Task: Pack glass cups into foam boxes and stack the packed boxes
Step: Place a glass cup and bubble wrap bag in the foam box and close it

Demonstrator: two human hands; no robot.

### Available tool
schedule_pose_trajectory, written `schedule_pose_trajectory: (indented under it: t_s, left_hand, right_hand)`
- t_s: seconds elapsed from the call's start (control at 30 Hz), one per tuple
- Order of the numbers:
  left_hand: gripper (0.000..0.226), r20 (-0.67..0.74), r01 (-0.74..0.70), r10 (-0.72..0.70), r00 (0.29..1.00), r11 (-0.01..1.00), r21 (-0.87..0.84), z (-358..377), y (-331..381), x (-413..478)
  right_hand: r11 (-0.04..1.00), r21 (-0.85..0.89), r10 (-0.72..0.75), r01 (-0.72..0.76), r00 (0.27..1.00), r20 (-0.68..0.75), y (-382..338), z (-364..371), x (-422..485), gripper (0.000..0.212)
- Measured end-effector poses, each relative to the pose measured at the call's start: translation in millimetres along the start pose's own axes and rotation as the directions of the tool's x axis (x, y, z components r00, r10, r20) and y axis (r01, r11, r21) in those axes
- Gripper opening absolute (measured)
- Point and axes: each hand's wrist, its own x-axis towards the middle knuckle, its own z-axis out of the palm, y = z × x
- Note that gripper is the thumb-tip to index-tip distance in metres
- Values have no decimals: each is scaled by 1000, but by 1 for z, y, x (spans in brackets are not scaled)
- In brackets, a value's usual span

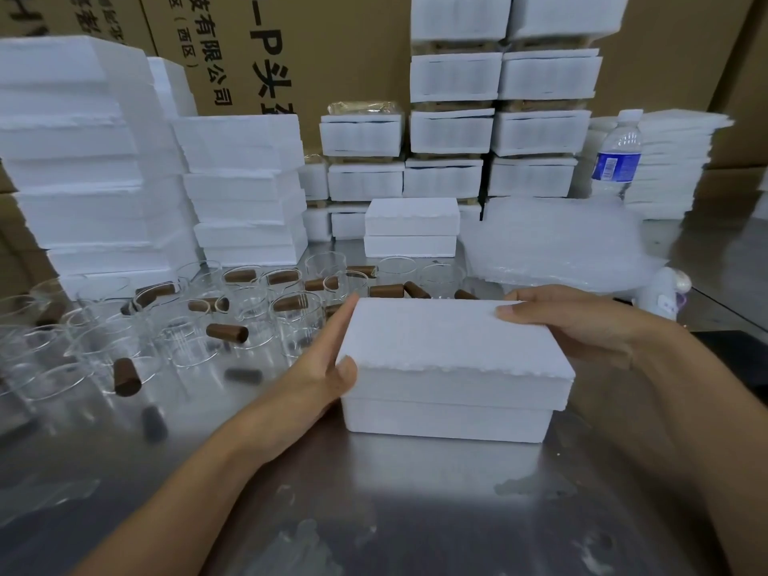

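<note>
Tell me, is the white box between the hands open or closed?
Closed. Its lid sits flat on the bottom half, with no gap along the front seam. What's inside cannot be seen.

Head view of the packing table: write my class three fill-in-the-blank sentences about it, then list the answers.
The left hand and right hand hold a closed rectangular foam box coloured ____.
The clear glass cups with brown handles stand to its ____.
The clear plastic water bottle has a ____ label.
Answers: white; left; blue.
</note>
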Motion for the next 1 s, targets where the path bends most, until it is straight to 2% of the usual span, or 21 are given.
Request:
schedule_pose_trajectory:
  t_s: [0.07,0.13,0.23,0.37,0.43,0.47,0.53,0.57,0.67,0.77,0.87,0.9,1.0]
  left_hand:
    - [108,91,5,-16,996,993,119,0,3,-6]
    - [116,50,12,-23,998,978,209,0,4,-9]
    - [117,-32,14,-5,999,957,289,2,5,-8]
    - [113,-67,12,6,998,964,265,1,11,-12]
    - [108,-84,-10,31,996,971,239,1,13,-12]
    - [105,-93,-29,51,994,974,226,1,15,-12]
    - [103,-143,-58,88,986,978,202,2,19,-13]
    - [103,-184,-73,108,977,979,189,2,21,-13]
    - [104,-296,-115,149,943,985,129,5,25,-9]
    - [112,-356,-177,215,909,975,136,5,28,-2]
    - [114,-342,-191,238,909,967,167,3,30,3]
    - [113,-332,-186,234,914,968,170,2,31,5]
    - [112,-308,-172,231,923,963,206,-3,37,13]
  right_hand:
    - [1000,-8,-12,12,1000,-10,0,1,0,52]
    - [1000,-9,-24,23,1000,-9,1,0,0,51]
    - [998,-33,-47,47,999,-10,4,-4,0,66]
    - [997,17,-76,75,996,38,1,-5,-6,62]
    - [991,95,-101,98,994,33,1,-8,-7,71]
    - [984,137,-120,115,992,29,1,-8,-7,69]
    - [957,240,-165,163,986,-9,-2,-5,-7,52]
    - [941,285,-179,184,983,-47,-5,-3,-7,52]
    - [895,388,-207,221,975,-77,-10,2,-4,69]
    - [849,504,-178,160,984,-12,-12,6,-3,71]
    - [842,532,-158,89,984,85,-16,9,-6,50]
    - [830,553,-160,74,981,108,-17,9,-7,50]
    - [813,582,-131,27,982,137,-18,6,-9,74]
